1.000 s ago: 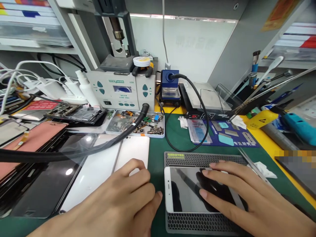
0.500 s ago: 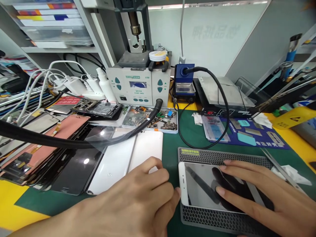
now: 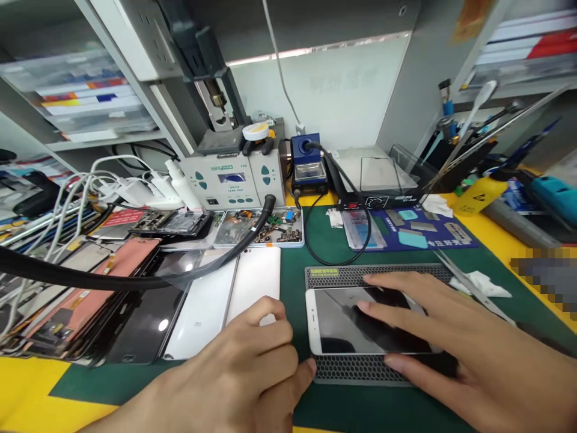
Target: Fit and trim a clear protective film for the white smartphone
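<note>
Green matting (image 3: 360, 406) lay beneath a grey pad (image 3: 351, 369) and white phone (image 3: 338, 325).
Right hand (image 3: 455, 331) spread wide over the phone; left hand (image 3: 252, 364) curled nearby.

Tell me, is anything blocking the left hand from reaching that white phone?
Nothing visible is. The left hand is just off the phone's near left corner, a fingertip by the corner of the grey mat. The right hand covers only the phone's other end.
</note>
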`<state>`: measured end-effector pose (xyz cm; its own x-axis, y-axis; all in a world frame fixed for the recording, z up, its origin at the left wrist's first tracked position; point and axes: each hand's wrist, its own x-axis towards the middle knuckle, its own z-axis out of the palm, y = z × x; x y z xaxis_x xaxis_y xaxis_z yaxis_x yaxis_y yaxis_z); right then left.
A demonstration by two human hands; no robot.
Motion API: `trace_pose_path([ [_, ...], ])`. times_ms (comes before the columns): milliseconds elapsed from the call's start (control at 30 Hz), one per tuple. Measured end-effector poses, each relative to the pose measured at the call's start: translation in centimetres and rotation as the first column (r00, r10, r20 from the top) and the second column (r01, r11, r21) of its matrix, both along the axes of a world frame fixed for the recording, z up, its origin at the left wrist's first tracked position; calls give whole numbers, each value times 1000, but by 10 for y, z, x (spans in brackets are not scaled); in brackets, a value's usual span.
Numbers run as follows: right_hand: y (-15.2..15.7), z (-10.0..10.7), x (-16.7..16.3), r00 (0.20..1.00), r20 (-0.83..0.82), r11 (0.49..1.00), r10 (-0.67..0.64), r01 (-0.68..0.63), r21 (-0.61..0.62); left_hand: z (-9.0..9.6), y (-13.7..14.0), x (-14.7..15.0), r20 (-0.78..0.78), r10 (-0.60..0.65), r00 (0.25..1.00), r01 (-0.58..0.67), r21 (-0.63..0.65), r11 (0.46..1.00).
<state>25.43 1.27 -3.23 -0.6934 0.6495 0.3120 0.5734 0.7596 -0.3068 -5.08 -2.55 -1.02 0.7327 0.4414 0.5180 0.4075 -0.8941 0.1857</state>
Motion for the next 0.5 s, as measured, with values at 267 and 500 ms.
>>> trace_pose_path([
  [267,7,29,-15,987,157,978,43,-10,-207,1,9,-6,149,90,985,-102,69,992],
  [500,-13,36,-32,990,114,993,-85,94,-72,8,-4,-3,198,416,888,-346,-308,886],
])
